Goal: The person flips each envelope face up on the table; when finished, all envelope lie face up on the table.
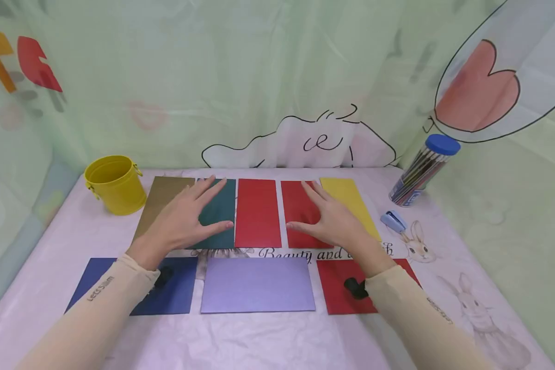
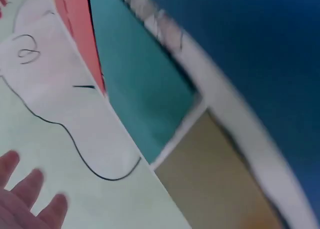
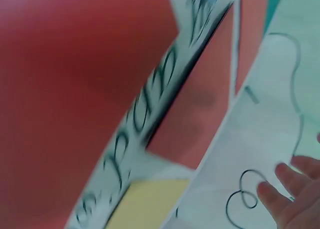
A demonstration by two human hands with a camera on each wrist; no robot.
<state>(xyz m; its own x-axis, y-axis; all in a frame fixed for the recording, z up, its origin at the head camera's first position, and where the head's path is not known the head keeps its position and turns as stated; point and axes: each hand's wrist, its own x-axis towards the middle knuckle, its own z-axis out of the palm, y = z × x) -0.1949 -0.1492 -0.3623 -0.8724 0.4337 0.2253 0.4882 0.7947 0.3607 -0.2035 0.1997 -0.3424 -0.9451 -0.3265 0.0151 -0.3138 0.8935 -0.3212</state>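
Note:
In the head view my left hand [image 1: 185,218] is held with fingers spread over the brown sheet [image 1: 168,192] and the dark green sheet [image 1: 219,210]. My right hand [image 1: 335,218], also with spread fingers, is over a red sheet [image 1: 296,198] and the yellow sheet [image 1: 344,192]. Another red sheet [image 1: 258,213] lies between the hands. Neither hand holds anything. Beneath the forearms are a blue sheet [image 1: 180,293] on the left and a red sheet [image 1: 335,298] on the right, with a lavender sheet [image 1: 258,285] between. The wrist views show fingertips of the left hand [image 2: 30,199] and right hand [image 3: 295,194].
A yellow bucket [image 1: 125,192] stands at the back left of the pink cloth-covered table [image 1: 259,344]. At the back right are a blue-lidded tub of pencils [image 1: 418,172] and a small light-blue stapler [image 1: 393,221]. Printed curtains [image 1: 240,77] close off the back and sides.

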